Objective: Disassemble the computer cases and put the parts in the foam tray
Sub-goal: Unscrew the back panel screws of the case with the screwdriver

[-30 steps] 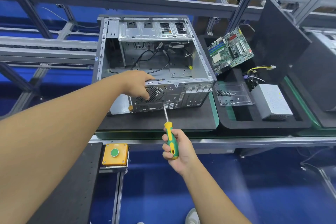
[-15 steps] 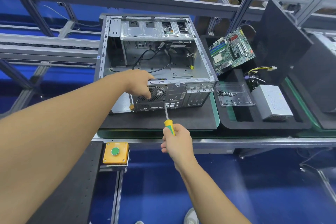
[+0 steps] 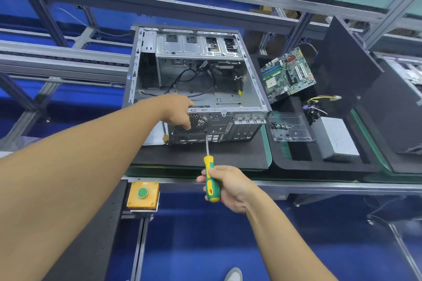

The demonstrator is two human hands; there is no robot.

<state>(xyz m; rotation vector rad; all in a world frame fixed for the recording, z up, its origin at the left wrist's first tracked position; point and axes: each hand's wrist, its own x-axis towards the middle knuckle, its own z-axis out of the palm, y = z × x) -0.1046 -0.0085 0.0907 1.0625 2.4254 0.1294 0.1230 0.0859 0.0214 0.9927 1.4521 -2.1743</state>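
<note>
Left arm extends forward across the bench; the left hand (image 3: 177, 110) grips the upper edge of the rear panel of the open computer case (image 3: 228, 123), fingers curled over the rim and thumb lying against the fan grille (image 3: 199, 122). The case lies on its side on a black foam mat (image 3: 205, 155), just left of the foam tray (image 3: 296, 164), which holds a motherboard (image 3: 286, 74), a power supply (image 3: 338, 137) and a clear screw box (image 3: 290, 129). The right hand (image 3: 229, 186) is wrapped around the yellow-green screwdriver (image 3: 211, 181), shaft pointing up, tip at the rear panel just below the grille. Against half a second ago, the right wrist has rolled outward, exposing most of the handle that the fingers then covered; tip position and left-hand grip are unchanged.
</note>
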